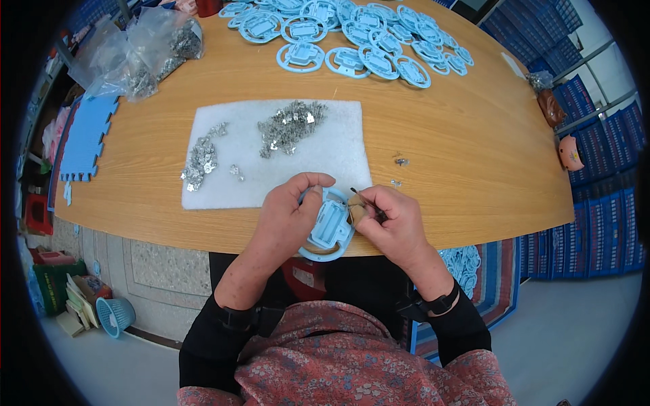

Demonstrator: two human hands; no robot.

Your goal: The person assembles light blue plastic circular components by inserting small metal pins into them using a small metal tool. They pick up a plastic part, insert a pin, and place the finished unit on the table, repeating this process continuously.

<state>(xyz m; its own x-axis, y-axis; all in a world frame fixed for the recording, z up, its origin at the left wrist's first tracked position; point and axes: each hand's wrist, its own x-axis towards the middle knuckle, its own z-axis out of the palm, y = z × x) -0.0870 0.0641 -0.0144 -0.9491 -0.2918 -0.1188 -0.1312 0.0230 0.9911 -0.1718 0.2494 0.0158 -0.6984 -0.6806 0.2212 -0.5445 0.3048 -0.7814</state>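
Note:
Just above the table's near edge, my left hand [290, 211] is closed on the rim of a light blue plastic wheel-shaped part [330, 227], with a raised rectangular frame in its middle. At the part's right side is my right hand [399, 220], its fingers pinched round a thin dark tool [369, 201] that may be tweezers. A beige wrap covers a fingertip of that hand. Whether the tool holds anything is too small to tell. Beyond my hands, a white foam sheet [244, 183] bears a large heap of small silvery metal pieces [288, 128] and a smaller heap [202, 159].
Many similar blue parts [301, 57] are piled at the table's far side. Clear bags of metal pieces [145, 54] lie far left, near a blue foam mat [88, 139]. Loose metal bits [401, 162] sit right of the sheet. Blue bins [609, 230] stand beyond the table's right.

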